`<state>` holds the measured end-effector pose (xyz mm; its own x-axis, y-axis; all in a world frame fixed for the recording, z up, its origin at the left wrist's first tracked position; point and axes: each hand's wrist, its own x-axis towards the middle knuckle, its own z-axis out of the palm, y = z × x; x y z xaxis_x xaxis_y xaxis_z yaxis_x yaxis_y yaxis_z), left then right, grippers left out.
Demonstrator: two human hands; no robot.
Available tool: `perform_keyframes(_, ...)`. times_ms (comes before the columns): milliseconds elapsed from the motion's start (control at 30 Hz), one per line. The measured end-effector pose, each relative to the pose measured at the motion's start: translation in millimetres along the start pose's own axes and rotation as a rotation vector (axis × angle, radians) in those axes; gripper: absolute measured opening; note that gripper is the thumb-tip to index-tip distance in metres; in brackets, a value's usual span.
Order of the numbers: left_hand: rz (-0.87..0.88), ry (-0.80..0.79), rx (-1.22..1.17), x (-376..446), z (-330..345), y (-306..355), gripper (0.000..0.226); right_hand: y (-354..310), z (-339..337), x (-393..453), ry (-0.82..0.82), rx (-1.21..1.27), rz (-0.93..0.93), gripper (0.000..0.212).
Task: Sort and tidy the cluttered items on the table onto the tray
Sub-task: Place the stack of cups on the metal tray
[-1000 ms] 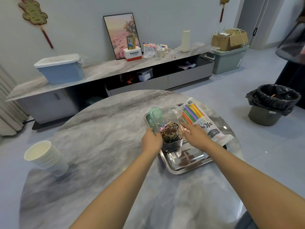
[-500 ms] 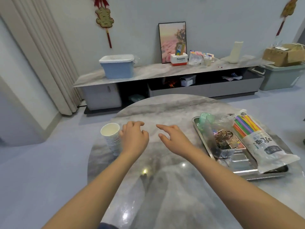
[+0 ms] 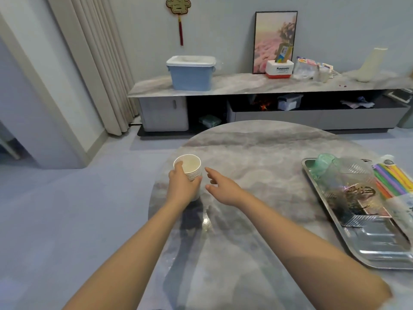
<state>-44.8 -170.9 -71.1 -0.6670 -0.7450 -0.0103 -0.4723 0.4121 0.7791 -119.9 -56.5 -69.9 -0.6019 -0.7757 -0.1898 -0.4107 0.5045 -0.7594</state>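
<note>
The left hand (image 3: pixel 182 186) is wrapped round the stack of paper cups (image 3: pixel 189 170), fingers curled about its side and the thumb up near the top rim. The stack stands upright at the left edge of the round marble table (image 3: pixel 257 153), a little left of the frame's centre, its long axis vertical. Just to its right the right hand (image 3: pixel 223 186) hangs over the tabletop with fingers spread and loose, gripping nothing, its fingertips near the cups but not on them.

From that grip the metal tray (image 3: pixel 368 249) lies well off toward the right edge of the frame, clear across the table. It already carries a clear plastic container (image 3: pixel 350 189) of small dark bits, a green cup (image 3: pixel 323 163) at its far end, and a packet of coloured straws (image 3: pixel 393 180) along its right side. The bare stretch of tray is the near end, lower right. I'd say the left hand has the cups and must carry them rightward across the body; the right hand sits nearer the tray, so a hand-over looks possible.
</note>
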Motion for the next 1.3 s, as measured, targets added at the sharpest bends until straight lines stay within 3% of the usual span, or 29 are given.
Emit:
perform_keyframes(133, 0.040, -0.014, -0.074, 0.9, 5.9, 0.6, 0.073, -4.0, 0.8, 2.1, -0.102, 0.289, 0.031, 0.066)
perform_keyframes(333, 0.124, -0.034, -0.131, -18.4, 17.2, 21.9, 0.069, 0.9, -13.6, -24.1, 0.010, 0.512, 0.039, 0.064)
perform_keyframes(533, 0.304, -0.148, -0.147, -59.4, 47.7, 84.1, 0.075, 25.2, -73.6, -95.3, 0.230, 0.477, 0.048, 0.050)
perform_keyframes(733, 0.465, -0.315, -0.207, -120.6, 109.2, 145.2, 0.086, 80.7, -138.9, -179.5, 0.445, 0.398, 0.196, 0.046)
perform_keyframes(900, 0.537, -0.479, -0.274, -167.5, 172.2, 185.4, 0.088, 136.4, -186.7, -245.7, 0.589, 0.295, 0.320, 0.025)
perform_keyframes(1100, 0.515, -0.573, -0.284, -193.4, 236.2, 198.5, 0.082, 179.3, -203.7, -265.1, 0.597, 0.307, 0.510, 0.032)
perform_keyframes(1300, 0.485, -0.548, -0.250, -201.2, 260.3, 195.7, 0.087, 196.9, -203.9, -258.7, 0.593, 0.282, 0.579, 0.039)
